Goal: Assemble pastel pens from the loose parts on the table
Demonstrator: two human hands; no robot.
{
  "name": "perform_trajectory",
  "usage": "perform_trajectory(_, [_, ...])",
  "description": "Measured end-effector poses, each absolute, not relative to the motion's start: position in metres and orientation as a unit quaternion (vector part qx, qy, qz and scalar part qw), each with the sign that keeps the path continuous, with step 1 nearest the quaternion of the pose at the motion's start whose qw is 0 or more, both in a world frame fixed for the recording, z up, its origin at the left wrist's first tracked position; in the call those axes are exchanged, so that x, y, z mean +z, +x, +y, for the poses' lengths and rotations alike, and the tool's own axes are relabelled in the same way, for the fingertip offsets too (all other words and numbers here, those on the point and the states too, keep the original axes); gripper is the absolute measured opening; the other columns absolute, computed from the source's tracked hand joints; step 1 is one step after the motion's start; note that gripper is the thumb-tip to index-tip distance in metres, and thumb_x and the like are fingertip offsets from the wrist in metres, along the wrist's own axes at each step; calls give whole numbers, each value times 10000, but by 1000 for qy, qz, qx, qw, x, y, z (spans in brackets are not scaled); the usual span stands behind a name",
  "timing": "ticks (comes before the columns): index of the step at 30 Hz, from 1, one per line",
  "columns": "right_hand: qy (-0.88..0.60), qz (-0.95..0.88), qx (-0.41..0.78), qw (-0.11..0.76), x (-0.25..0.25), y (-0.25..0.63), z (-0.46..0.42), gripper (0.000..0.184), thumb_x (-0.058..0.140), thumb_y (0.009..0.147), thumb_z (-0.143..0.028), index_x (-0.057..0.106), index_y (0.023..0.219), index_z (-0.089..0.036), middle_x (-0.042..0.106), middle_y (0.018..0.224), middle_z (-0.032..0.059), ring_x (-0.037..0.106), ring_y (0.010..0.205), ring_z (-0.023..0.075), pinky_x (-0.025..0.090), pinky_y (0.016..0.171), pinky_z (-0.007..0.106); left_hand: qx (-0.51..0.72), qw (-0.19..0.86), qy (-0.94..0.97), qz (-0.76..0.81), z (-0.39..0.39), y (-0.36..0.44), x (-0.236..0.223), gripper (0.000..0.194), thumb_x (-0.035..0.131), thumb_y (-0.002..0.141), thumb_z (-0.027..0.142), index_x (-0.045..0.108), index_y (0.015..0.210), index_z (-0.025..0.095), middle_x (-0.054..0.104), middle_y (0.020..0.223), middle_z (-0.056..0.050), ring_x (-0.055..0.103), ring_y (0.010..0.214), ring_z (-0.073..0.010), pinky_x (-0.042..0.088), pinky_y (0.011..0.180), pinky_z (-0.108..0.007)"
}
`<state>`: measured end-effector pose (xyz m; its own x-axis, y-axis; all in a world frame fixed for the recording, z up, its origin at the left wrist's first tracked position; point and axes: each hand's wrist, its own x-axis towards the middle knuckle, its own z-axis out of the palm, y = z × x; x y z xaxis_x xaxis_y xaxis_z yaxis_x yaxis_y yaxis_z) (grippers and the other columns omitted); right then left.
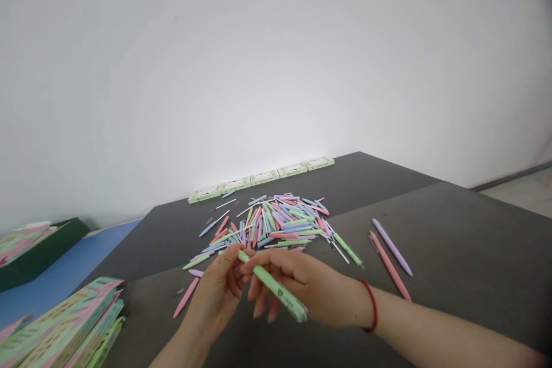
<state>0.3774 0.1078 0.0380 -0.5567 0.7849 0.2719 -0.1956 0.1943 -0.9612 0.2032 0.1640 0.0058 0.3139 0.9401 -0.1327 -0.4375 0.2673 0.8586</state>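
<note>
A green pen [276, 290] lies slanted between both my hands, above the near part of the dark table [466, 241]. My right hand [302, 287] grips its barrel, fingers curled round it; a red cord circles that wrist. My left hand [222, 290] pinches the pen's upper end with fingertips closed. Just beyond the hands sits a heap of pastel pens and pen parts [276, 224], in pink, blue, green and purple.
A purple pen [391, 246] and a pink pen [389, 265] lie apart at the right. A row of green boxes [263, 178] lines the far edge by the white wall. Stacks of flat printed cartons [64, 328] sit at lower left, with a dark green bin [38, 253] behind.
</note>
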Motion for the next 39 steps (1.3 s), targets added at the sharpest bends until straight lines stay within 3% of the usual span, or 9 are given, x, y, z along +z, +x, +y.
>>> perform_trajectory(3, [-297, -714, 454, 443, 29, 374, 108, 218, 530, 819, -117, 534, 1027, -181, 621, 915, 23, 594, 772, 116, 471, 680, 218, 472, 727, 372, 333, 161, 204, 5, 119, 673, 767, 232, 621, 807, 133, 623, 611, 12, 563, 481, -82, 494, 468, -177])
perform_trajectory(8, [-384, -752, 262, 467, 29, 379, 106, 123, 499, 863, -141, 550, 961, -195, 648, 797, -13, 600, 741, 114, 444, 720, 225, 460, 741, 359, 333, 158, 209, 7, 102, 640, 798, 212, 632, 776, 113, 562, 527, 27, 500, 438, -57, 447, 436, -147])
perform_trajectory(17, [-372, -832, 80, 405, 40, 378, 100, 137, 456, 892, -232, 544, 986, -183, 687, 872, 35, 650, 745, 163, 453, 668, 246, 507, 753, 265, 325, 162, 207, 8, 343, 323, 946, 145, 631, 800, 114, 503, 530, 23, 448, 399, -57, 449, 434, -165])
perform_trajectory(25, [-379, -857, 50, 346, 45, 376, 92, 147, 466, 889, -185, 525, 1018, -150, 681, 882, 52, 647, 746, 170, 441, 649, 254, 500, 767, 263, 305, 158, 208, 10, 386, 296, 951, 164, 634, 771, 117, 504, 532, 9, 476, 421, -83, 463, 443, -189])
perform_trajectory(32, [-395, -846, 29, 358, 38, 376, 94, 112, 451, 904, -181, 509, 1000, -178, 655, 839, 17, 629, 690, 158, 392, 584, 249, 511, 754, 256, 324, 159, 210, 8, 346, 325, 949, 149, 625, 784, 97, 529, 533, 3, 474, 429, -68, 449, 439, -163])
perform_trajectory(39, [-393, -845, 35, 362, 36, 376, 95, 133, 440, 909, -189, 511, 1020, -173, 661, 869, 27, 640, 730, 167, 421, 611, 254, 497, 763, 255, 325, 159, 210, 8, 364, 310, 956, 162, 621, 778, 95, 492, 507, 13, 455, 413, -65, 417, 400, -149])
